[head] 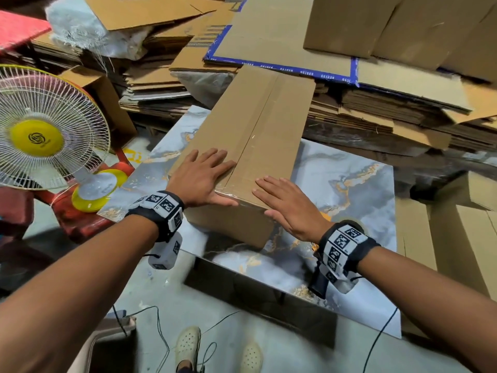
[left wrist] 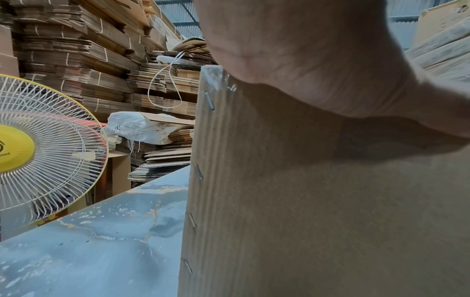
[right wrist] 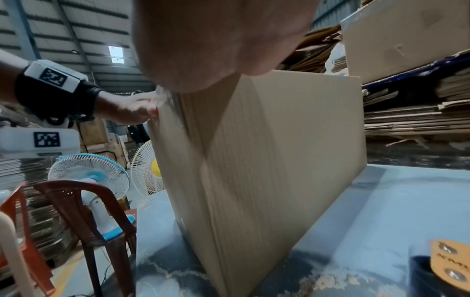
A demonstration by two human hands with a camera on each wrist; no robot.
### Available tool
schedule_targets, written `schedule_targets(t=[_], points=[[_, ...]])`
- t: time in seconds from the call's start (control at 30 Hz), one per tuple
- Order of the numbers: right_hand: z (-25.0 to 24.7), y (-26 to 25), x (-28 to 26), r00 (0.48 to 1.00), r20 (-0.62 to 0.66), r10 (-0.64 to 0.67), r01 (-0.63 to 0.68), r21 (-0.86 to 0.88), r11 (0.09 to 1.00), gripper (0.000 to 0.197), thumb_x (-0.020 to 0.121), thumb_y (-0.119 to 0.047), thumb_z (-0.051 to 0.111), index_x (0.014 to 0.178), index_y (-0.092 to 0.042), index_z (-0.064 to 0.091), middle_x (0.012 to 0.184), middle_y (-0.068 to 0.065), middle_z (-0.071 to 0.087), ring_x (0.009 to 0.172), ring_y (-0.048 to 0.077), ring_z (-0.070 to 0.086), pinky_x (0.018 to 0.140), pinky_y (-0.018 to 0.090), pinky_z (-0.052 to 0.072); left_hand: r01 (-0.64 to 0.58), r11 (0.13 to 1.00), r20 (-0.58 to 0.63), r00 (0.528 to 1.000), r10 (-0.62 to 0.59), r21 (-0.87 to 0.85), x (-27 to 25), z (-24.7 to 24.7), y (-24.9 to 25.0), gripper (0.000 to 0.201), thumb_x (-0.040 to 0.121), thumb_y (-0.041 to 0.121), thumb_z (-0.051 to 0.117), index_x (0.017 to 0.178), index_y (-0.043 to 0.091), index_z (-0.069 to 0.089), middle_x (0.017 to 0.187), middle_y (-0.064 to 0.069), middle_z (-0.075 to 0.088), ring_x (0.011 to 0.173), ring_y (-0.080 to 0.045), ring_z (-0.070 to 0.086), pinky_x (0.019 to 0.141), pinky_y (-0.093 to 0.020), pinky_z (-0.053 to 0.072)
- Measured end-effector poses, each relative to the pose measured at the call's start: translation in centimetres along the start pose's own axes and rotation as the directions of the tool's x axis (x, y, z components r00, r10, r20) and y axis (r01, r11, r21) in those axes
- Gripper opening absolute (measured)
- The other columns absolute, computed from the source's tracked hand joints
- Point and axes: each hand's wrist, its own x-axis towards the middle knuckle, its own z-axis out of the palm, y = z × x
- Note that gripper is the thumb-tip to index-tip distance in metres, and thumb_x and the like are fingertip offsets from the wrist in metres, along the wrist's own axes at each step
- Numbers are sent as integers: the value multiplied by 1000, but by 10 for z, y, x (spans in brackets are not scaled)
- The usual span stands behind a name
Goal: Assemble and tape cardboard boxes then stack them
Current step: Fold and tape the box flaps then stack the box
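box [head: 243, 135]: lies flat on bench [head: 347, 181], taped seam up
left hand [head: 200, 179]: grip flat, fingers straight, likely smoothing tape
right hand [head: 285, 205]: same, steadying near corner

One closed cardboard box [head: 250, 130] on one marbled table [head: 349, 189]. Two hands: left hand [head: 200, 176], right hand [head: 289, 208]. Two fans: yellow fan [head: 37, 130], blue fan [right wrist: 89, 172]. Four staples [left wrist: 209, 100] visible along box edge.

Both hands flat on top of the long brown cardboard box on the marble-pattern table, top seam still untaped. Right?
Not quite: the seam is taped. The head view shows clear tape along the long brown cardboard box. Left hand and right hand press flat on it, on the marble-pattern table.
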Motion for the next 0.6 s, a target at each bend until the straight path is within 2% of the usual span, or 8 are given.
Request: schedule_targets(t=[0.1,0.23,0.27,0.33,0.37,0.47,0.5,0.6], points=[[5,1,2,1000,-23,-16,15,-51,999,55,107,-45,34,149,-13,48,157,10,42,146,29,37,119,47,27,4,1000,2,1000,-4,6,0,1,-1,122,64,104,14,155,25,37,161,-8,35,148,-30,31,117,-55,26],[-4,2,2,999,39,-26,28,-50,998,64,102,-56,38,152,-15,44,160,9,38,149,28,32,121,46,22,-4,1000,4,1000,4,-6,-1,0,0,122,65,104,14,154,24,39,160,-9,37,147,-30,33,115,-55,29],[-7,-3,2,999,36,14,-13,-14,1000,66,102,-59,35,151,-17,46,160,7,38,149,26,31,122,45,20,-5,1000,3,1000,5,-11,0,0,1,122,65,104,13,154,24,40,160,-9,38,147,-31,34,115,-55,30],[-6,-22,5,984,-7,179,-178,73,981,69,101,-63,25,146,-18,52,158,6,42,149,24,32,124,45,16,-11,1000,-9,1000,11,-16,0,0,1,122,66,104,13,152,23,43,158,-10,40,145,-32,37,113,-56,32],[-5,-34,11,955,-55,292,-285,110,952,69,101,-62,23,143,-17,56,155,7,46,148,25,35,124,46,15,-14,1000,-16,1000,14,-18,0,0,0,121,67,103,13,152,22,44,157,-11,41,145,-33,38,111,-56,34],[1,-68,44,798,-224,560,-561,67,825,62,100,-48,24,137,-14,60,153,14,48,147,31,36,123,50,8,-23,999,-15,1000,23,-30,0,2,-1,119,70,101,15,150,19,47,155,-13,44,142,-35,42,108,-59,38],[4,-76,55,768,-220,602,-617,-3,787,61,99,-46,23,142,-15,54,157,15,41,150,32,29,123,53,3,-27,999,-16,1000,26,-32,0,3,-1,118,71,101,16,150,19,47,155,-13,44,142,-36,42,108,-60,39],[10,-83,65,735,-130,666,-677,-210,706,59,101,-45,28,156,-25,33,167,17,17,156,33,7,118,69,-5,-27,999,3,1000,27,-22,0,4,-2,119,70,101,18,153,20,43,159,-13,40,145,-35,38,111,-61,36]])
